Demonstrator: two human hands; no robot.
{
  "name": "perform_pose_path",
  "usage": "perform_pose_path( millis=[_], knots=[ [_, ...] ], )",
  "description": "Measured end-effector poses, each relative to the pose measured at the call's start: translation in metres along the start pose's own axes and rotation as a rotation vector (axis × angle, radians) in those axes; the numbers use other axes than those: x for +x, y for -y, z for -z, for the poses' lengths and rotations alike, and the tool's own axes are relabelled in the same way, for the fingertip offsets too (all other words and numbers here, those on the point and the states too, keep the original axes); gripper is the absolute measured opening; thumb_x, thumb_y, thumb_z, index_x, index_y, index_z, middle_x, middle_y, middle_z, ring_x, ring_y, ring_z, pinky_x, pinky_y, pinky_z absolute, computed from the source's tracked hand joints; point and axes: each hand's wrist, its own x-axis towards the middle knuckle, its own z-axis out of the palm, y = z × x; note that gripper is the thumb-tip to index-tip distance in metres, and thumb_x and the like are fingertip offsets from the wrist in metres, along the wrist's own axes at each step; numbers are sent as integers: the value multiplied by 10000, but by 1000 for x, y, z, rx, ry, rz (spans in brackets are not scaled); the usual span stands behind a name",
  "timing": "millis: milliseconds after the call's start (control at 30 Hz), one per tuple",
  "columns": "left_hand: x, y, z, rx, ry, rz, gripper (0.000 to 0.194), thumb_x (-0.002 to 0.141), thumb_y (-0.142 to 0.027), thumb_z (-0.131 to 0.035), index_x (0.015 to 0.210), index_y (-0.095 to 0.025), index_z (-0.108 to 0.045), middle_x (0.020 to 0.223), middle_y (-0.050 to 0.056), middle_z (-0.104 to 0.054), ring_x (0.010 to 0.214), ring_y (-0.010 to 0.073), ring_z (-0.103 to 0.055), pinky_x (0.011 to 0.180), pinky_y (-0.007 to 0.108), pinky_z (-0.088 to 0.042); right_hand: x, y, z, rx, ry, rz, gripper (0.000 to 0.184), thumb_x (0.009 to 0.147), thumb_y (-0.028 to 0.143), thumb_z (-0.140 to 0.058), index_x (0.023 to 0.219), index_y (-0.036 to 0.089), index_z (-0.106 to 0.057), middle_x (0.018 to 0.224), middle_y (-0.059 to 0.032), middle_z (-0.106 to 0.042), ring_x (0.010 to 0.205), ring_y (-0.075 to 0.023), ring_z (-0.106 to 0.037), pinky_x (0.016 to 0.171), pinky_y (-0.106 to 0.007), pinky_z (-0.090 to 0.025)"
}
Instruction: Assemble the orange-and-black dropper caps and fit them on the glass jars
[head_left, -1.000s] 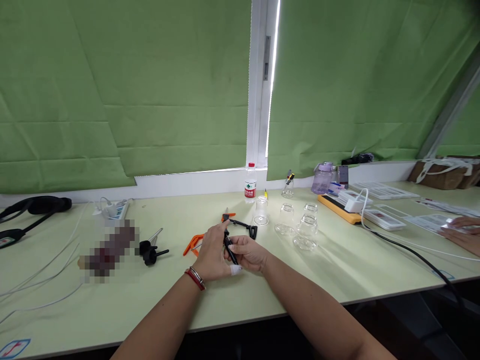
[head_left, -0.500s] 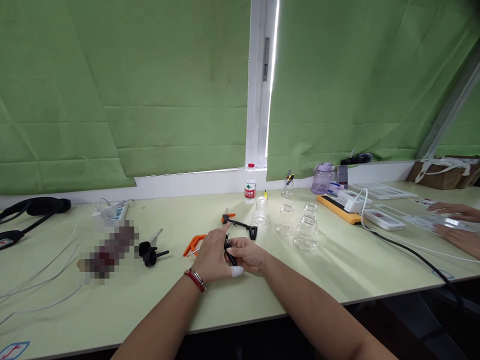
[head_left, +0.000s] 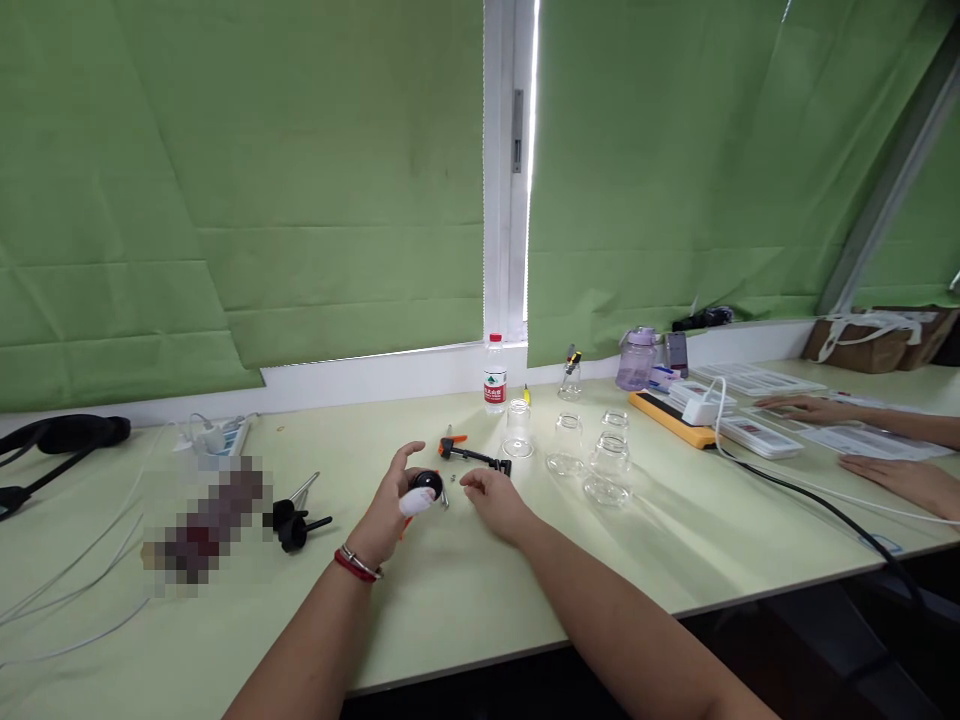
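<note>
A red band and a metal bracelet circle the wrist of the left hand. That hand is wrapped around a black part, glossy and smooth with a rounded end; the white-covered thumb crosses its near side, and the index finger arches up and away. The part's round end faces up toward the wearer, so its long axis is seen nearly end-on and its lean cannot be told. Orange plastic shows just right of the left hand, under the thumb.

The right hand points left toward the other, fingers curled, thumb and fingertips close; whether they pinch anything cannot be told. A tiny metal bit is just left of those fingertips.

Well left of the left hand lie matte black pieces with a thin metal rod. Just beyond both hands, a black bar with an orange end lies flat, running left to right, orange end leftward. Beyond the right hand stand clear glasses, then a plastic bottle.
</note>
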Motion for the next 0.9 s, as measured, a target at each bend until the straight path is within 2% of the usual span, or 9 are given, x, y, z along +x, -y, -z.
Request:
perform_pose_path(
  millis=[133,300,533,700,767,833,900],
  knots=[
    [-3,-4,2,-265,83,173,572,793,-509,-454,1286,-248,-326,919,71,-636,803,206,-627,701,332,-467,-1,-2,-5,-353,79,162,304,800,164,-490,1062,193,-643,999,-80,-603,859,-180,-571,785,-296,-408],
    [-4,-2,-2,-317,83,334,517,775,-472,-508,1223,-229,-413,807,41,-636,721,193,-629,657,322,-467,4,-8,-2,-552,73,126,316,830,162,-455,1103,175,-613,1048,-100,-578,943,-198,-562,797,-285,-395],
    [-2,1,-7,-252,84,440,447,730,-464,-583,1097,-217,-514,708,-11,-576,592,147,-578,512,242,-407,8,-7,4,-582,27,95,304,823,140,-454,1078,176,-614,1084,-100,-565,948,-195,-558,783,-281,-387],
    [-2,-1,-9,-249,55,451,462,703,-467,-604,1063,-183,-544,671,-5,-558,581,154,-576,472,230,-381,11,-4,27,-569,-149,-79,261,837,159,-450,1037,170,-619,1052,-97,-569,858,-179,-564,692,-264,-379],
    [-2,-2,-9,-265,55,474,457,696,-469,-609,1047,-183,-548,656,-3,-558,571,157,-576,475,237,-386,12,-5,35,-581,-169,-139,232,832,157,-462,993,171,-630,1025,-88,-579,839,-171,-561,670,-253,-371],
    [-2,-3,-9,-275,56,503,462,689,-473,-614,1046,-189,-543,655,-3,-562,566,161,-580,475,238,-384,12,-7,36,-603,-156,-143,221,834,159,-462,968,177,-637,1016,-79,-586,840,-165,-560,669,-245,-367],
    [-2,-5,-10,-279,59,524,487,684,-486,-614,1061,-188,-534,655,-1,-567,561,162,-581,468,235,-377,12,-6,30,-635,-121,-73,233,847,169,-450,979,191,-640,1025,-70,-590,860,-163,-560,691,-246,-371]
  ],
)
